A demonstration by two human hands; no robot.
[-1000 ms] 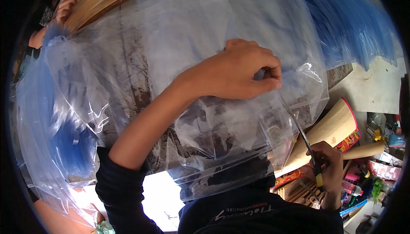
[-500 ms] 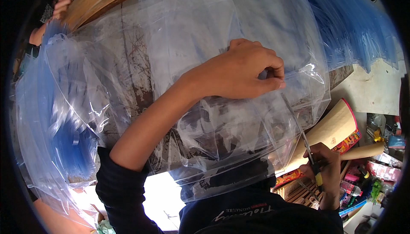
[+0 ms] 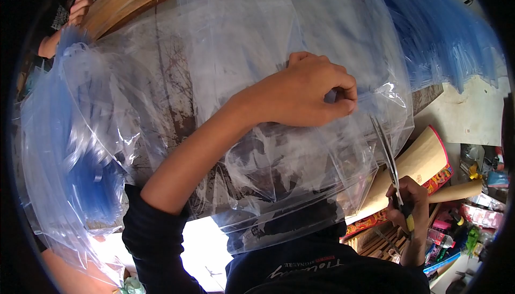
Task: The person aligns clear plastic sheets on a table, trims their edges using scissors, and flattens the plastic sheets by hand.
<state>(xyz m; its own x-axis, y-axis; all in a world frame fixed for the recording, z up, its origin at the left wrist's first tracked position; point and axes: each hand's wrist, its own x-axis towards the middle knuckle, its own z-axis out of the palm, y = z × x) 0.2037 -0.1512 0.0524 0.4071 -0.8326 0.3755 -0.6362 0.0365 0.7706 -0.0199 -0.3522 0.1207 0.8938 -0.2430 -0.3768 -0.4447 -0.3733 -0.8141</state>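
Observation:
Layers of clear plastic sheet [image 3: 241, 42] spread over the worktop, their lower edge hanging toward my body. My left hand [image 3: 322, 90] reaches across them from the left, thumb and forefinger pinched together on the plastic. At the lower right, my right hand [image 3: 410, 203] grips scissors [image 3: 389, 157] with black and yellow handles. Their long blades point up and left, slightly apart, with the tips just right of and below my left fingertips. Whether the blades touch the plastic, I cannot tell.
Bundled bluish plastic strips [image 3: 91, 181] lie at left, and more blue plastic [image 3: 440, 36] at upper right. Another person's hand [image 3: 80, 7] shows at upper left. Rolled tan sheets [image 3: 413, 165] and assorted clutter [image 3: 456, 235] sit at right, near my right hand.
The scissors have shifted slightly right, away from my left fingertips, and their blades now show parted. My left hand keeps nearly the same place.

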